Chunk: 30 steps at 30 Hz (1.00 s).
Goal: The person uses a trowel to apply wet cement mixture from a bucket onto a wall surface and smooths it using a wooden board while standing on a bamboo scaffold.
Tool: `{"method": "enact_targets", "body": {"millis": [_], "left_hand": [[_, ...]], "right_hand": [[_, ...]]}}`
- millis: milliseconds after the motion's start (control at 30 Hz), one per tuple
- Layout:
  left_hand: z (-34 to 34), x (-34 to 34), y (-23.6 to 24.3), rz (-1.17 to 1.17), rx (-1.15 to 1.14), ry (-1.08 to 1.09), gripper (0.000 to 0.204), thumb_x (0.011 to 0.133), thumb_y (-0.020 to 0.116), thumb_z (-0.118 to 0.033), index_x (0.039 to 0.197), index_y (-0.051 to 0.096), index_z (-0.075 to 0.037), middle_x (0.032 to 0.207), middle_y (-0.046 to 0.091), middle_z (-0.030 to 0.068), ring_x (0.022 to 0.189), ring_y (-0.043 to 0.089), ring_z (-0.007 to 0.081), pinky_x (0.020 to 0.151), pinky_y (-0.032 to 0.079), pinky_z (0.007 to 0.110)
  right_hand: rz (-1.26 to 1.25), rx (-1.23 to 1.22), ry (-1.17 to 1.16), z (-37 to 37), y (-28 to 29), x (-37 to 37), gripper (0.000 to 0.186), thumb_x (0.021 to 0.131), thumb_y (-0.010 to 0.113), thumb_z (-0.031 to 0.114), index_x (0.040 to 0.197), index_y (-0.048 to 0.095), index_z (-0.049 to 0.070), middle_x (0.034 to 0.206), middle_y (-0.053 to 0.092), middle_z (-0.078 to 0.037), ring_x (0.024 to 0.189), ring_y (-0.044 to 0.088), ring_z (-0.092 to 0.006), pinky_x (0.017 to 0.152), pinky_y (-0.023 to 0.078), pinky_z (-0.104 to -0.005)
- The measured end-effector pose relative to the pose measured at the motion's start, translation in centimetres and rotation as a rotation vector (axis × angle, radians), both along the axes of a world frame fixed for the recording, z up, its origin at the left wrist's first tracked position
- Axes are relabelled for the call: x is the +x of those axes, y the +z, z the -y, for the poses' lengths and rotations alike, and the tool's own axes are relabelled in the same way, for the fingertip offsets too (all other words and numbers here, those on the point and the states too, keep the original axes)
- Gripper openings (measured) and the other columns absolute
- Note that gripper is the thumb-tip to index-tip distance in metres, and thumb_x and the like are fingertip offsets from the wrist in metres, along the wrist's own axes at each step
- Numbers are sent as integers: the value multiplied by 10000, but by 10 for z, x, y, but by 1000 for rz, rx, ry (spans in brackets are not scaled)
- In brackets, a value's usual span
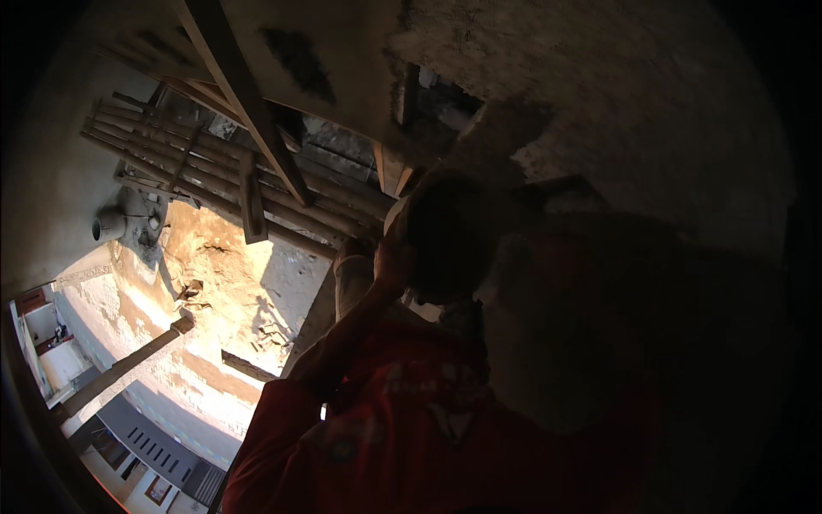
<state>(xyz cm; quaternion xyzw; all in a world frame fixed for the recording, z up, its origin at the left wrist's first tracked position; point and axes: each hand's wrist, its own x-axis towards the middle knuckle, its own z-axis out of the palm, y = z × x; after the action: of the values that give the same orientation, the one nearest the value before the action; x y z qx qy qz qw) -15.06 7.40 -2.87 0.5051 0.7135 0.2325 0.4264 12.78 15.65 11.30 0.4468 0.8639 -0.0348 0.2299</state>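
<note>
My left forearm comes up in a red sleeve [287,428]. At its end my left hand [393,261] is closed on the near left rim of a dark round bowl-shaped container [449,236]. Deep shadow hides what the container holds, if anything. It is held up in front of my chest, close to a rough plastered wall surface [634,111] with a darker patch. My right hand is lost in the dark on the right, and its fingers cannot be made out.
Bamboo poles lashed as scaffolding [231,176] run left of me, with a wooden beam [244,94] slanting across them. Below lies sunlit sandy ground [218,257] with rubble. A grey pot-like vessel [108,224] and a post [120,373] are at the left.
</note>
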Motion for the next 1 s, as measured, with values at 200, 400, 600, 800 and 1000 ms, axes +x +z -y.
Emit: {"method": "enact_targets", "body": {"millis": [200, 400, 600, 800, 1000], "left_hand": [[0, -4, -22, 214, 39, 188, 611, 715, 561, -161, 1297, 437, -26, 1116, 580, 239, 1050, 570, 354, 869, 450, 440], [-11, 3, -15, 61, 323, -15, 462, 769, 545, -77, 1214, 480, 27, 1088, 592, 199, 1022, 596, 273, 853, 476, 369], [-25, -11, 6, 179, 133, 66, 408, 747, 561, -74, 1136, 513, 42, 1012, 602, 195, 902, 618, 284, 799, 494, 364], [-26, -30, -2, 174, 64, 108, 387, 738, 578, -105, 1097, 523, 29, 950, 610, 185, 868, 616, 279, 747, 494, 355], [-26, -35, 7, 231, 54, 180, 372, 745, 557, -94, 1098, 527, 20, 937, 609, 198, 865, 611, 268, 725, 496, 354]], "right_hand": [[-124, -267, 70, 2, -80, -25, 276, 863, 529, 207, 1097, 601, 79, 995, 628, -145, 908, 616, -300, 737, 509, -421], [-593, -275, 42, 44, -151, 36, 312, 827, 588, 185, 1107, 582, 48, 1068, 592, -136, 975, 587, -285, 772, 496, -401], [-564, -136, 137, 52, -155, 43, 350, 871, 547, 221, 1170, 538, 40, 1125, 562, -136, 983, 578, -292, 816, 485, -397], [-620, -435, -273, 25, -41, 1, 404, 856, 586, 248, 1201, 518, 51, 1211, 528, -135, 1057, 552, -287, 856, 476, -396], [-904, -1072, -848, 19, -56, 66, 598, 840, 634, 386, 1329, 372, 162, 1209, 529, -137, 1063, 557, -274, 918, 449, -393]]}}
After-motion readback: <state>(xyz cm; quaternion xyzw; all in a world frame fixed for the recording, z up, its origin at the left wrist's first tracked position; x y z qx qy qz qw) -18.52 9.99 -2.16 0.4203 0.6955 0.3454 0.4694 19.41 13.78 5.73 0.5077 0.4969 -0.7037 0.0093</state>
